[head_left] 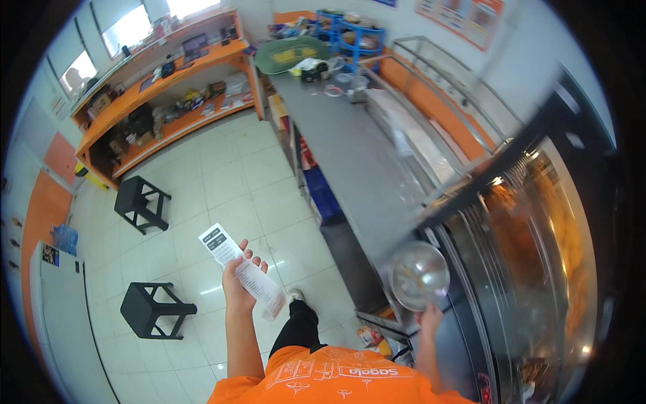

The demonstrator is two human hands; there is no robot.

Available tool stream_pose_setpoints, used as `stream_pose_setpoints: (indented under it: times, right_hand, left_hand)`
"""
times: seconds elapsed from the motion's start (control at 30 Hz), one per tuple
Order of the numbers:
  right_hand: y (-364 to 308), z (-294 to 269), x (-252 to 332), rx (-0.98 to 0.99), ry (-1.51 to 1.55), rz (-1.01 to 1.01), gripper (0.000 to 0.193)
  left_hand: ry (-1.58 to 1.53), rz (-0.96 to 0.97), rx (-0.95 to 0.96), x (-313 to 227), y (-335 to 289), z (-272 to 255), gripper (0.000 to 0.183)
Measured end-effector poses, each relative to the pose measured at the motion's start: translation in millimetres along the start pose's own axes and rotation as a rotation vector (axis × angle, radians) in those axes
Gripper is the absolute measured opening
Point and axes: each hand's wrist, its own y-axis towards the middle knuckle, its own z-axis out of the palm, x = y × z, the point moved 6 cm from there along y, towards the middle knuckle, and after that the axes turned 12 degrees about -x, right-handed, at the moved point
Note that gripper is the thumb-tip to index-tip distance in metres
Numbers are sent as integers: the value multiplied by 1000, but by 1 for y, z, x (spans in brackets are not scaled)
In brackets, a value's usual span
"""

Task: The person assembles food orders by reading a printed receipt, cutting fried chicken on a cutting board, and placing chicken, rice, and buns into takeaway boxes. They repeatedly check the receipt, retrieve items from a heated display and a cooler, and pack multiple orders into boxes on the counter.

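My left hand (239, 286) pinches a long white printed paper slip (261, 288) between thumb and half-curled fingers, out over the tiled floor; it should be light, limp and easily creased, best held mid-length. My right hand (428, 316) is closed on the near rim of a round, shiny metal bowl (419, 275), though blur hides each finger; I'd judge it stiff, fairly light, perhaps slippery, and the rim the surest hold. The bowl is at the near end of a long grey metal counter (350, 141), hemmed in on the right by a black-framed, lit glass cabinet (525, 262). Two black stools (158, 311) stand to my left.
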Motion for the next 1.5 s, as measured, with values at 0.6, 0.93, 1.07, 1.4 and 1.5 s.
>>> stream_pose_setpoints:
  times: [0.6,0.93,1.07,1.4,1.5]
  right_hand:
    - [-117,637,375,794,-527,-645,29]
    - [-191,1189,631,919,-150,-1283,20]
    - [-160,1429,685,717,-337,-1482,37]
    - [-80,1605,731,639,-727,-981,69]
    - [-96,1565,795,461,-452,-1193,68]
  left_hand:
    - [-121,-140,7,-180,497,188,26]
    - [-253,-42,-152,-323,861,347,20]
    - [-48,-90,-56,-317,1055,435,34]
    - [739,-32,62,-221,1362,626,56]
    - [950,258,67,-221,1378,644,74]
